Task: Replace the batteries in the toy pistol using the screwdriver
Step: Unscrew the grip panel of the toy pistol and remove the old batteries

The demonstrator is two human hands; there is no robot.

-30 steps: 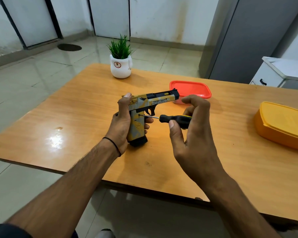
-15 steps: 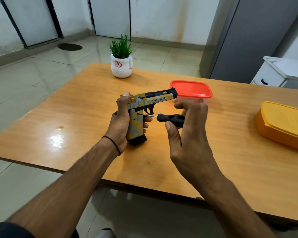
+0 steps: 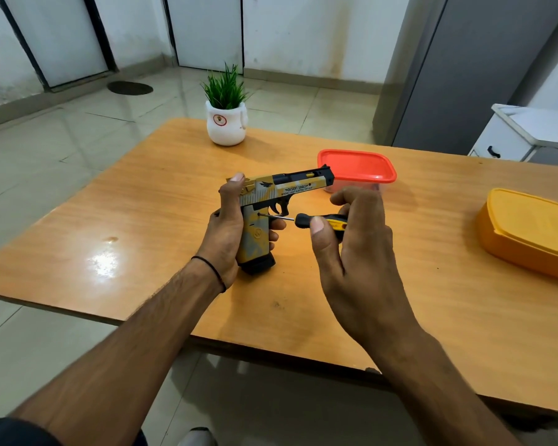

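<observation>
- Centrally, a person's left hand (image 3: 227, 230) grips a toy pistol (image 3: 289, 187) by its handle. The fingers curl round it and the thumb reaches up along the back of the slide. A thin black band (image 3: 211, 267) circles that wrist.
- The pistol is yellow, grey and black, held upright over the middle of a wooden table (image 3: 142, 220) with its barrel pointing right. Whether its black base touches the tabletop cannot be told.
- The right hand (image 3: 358, 252) pinches the black and yellow handle of a small screwdriver (image 3: 303, 219) between the thumb and curled fingers.
- The screwdriver lies roughly level, its thin metal tip set against the top of the pistol's handle, just behind the trigger.
- Just behind the pistol's muzzle sits a clear container with a red lid (image 3: 356, 165).
- A yellow lidded container (image 3: 529, 230) sits well apart, at the table's right side.
- A white pot holding a green plant (image 3: 226, 123) stands at the table's far edge.
</observation>
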